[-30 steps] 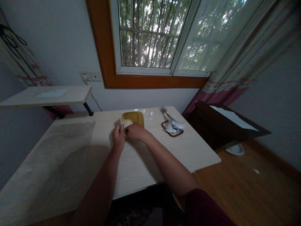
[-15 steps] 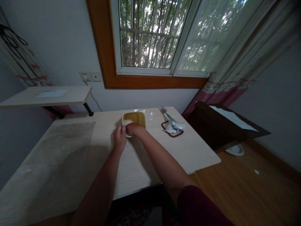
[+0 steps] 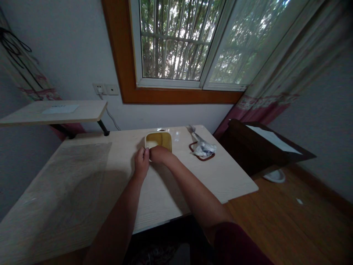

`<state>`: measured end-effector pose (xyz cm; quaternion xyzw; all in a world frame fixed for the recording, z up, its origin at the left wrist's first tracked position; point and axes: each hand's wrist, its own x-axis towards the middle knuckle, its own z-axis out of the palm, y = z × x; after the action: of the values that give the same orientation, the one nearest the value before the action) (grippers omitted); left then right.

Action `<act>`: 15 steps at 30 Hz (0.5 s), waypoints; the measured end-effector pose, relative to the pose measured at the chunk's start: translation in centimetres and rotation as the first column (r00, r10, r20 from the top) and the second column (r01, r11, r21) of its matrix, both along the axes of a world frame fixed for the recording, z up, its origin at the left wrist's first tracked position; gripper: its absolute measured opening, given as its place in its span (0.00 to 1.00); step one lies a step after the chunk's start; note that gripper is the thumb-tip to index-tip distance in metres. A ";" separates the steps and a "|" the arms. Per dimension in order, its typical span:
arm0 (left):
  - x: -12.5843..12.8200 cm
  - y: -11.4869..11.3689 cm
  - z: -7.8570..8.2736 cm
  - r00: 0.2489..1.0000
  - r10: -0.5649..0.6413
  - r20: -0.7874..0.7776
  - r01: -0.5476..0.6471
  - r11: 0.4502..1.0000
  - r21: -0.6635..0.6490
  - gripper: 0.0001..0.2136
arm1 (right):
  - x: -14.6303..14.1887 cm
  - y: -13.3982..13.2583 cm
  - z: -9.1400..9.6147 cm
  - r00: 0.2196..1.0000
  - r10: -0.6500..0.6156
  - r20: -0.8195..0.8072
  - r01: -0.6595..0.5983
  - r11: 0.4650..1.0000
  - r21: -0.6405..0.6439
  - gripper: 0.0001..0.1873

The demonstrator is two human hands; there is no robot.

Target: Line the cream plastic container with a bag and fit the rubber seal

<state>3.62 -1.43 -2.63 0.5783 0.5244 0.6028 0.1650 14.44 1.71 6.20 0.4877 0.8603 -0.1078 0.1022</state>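
Note:
A small box-shaped container (image 3: pixel 166 138) with a yellow-brown inside and a pale rim stands near the back of the table. My left hand (image 3: pixel 141 161) grips its front left corner, thumb up at the rim. Curled over the front edge, my right hand (image 3: pixel 160 154) has its fingers down inside the container. Whatever those fingers hold is hidden by the back of the hand. Both hands are close together, nearly touching at that corner.
Right of the container, a crumpled white plastic bag (image 3: pixel 204 149) lies over a reddish-brown frame-like loop (image 3: pixel 206 159), beside a fork-like metal utensil (image 3: pixel 191 129). A clear plastic sheet (image 3: pixel 82 165) covers the table's left part, below a raised shelf (image 3: pixel 91 106). Dark furniture (image 3: pixel 248 147) stands at the right.
The container and both my hands have shifted slightly to the right. My right wrist and forearm have moved a little right too, with the fingers still inside the container.

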 end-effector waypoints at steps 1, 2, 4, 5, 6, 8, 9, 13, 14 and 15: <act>0.0 -0.1 0.0 1.000 0.009 -0.001 -0.009 1.000 0.000 0.15 | 0.3 -0.6 0.2 1.000 0.003 -0.005 -0.003 1.000 0.008 0.22; 0.1 -0.2 0.0 1.000 0.018 0.005 -0.018 1.000 0.002 0.15 | 0.6 -1.2 0.4 1.000 0.006 -0.012 -0.006 1.000 0.018 0.22; 0.3 -0.4 0.0 0.999 0.026 0.027 -0.027 1.000 0.010 0.16 | 1.3 -2.5 0.9 0.999 0.018 -0.030 -0.016 0.999 0.051 0.22; 0.4 -0.5 0.0 0.999 0.031 0.035 -0.031 0.999 0.012 0.16 | 1.7 -3.2 1.2 0.999 0.023 -0.041 -0.020 0.997 0.075 0.22; 0.6 -0.6 0.0 0.999 0.035 0.036 -0.036 0.999 0.014 0.16 | 2.1 -3.9 1.5 0.999 0.024 -0.047 -0.020 0.995 0.096 0.21; 0.8 -0.8 0.1 0.999 0.049 0.020 -0.050 0.999 0.018 0.17 | 2.9 -5.2 2.1 0.999 0.023 -0.041 -0.018 0.993 0.117 0.20; 0.9 -0.8 0.1 0.998 0.059 0.010 -0.059 0.998 0.020 0.17 | 3.4 -5.7 2.3 0.999 0.026 -0.036 -0.022 0.992 0.123 0.20; 1.0 -0.9 0.4 0.996 0.085 -0.021 -0.084 0.996 0.030 0.18 | 5.0 -6.9 3.0 1.000 0.004 -0.014 -0.002 0.989 0.147 0.19; 1.0 -0.9 0.4 0.996 0.087 -0.030 -0.086 0.996 0.034 0.18 | 5.3 -7.1 3.1 1.000 -0.015 0.001 0.015 0.988 0.151 0.19; 0.9 -0.9 0.5 0.995 0.088 -0.041 -0.086 0.995 0.039 0.18 | 5.6 -7.2 3.2 0.999 -0.036 0.020 0.032 0.988 0.153 0.19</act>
<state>4.57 -2.30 -2.15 0.5706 0.5411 0.6067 0.1164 20.04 -5.47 9.41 0.5099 0.8564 -0.0376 0.0727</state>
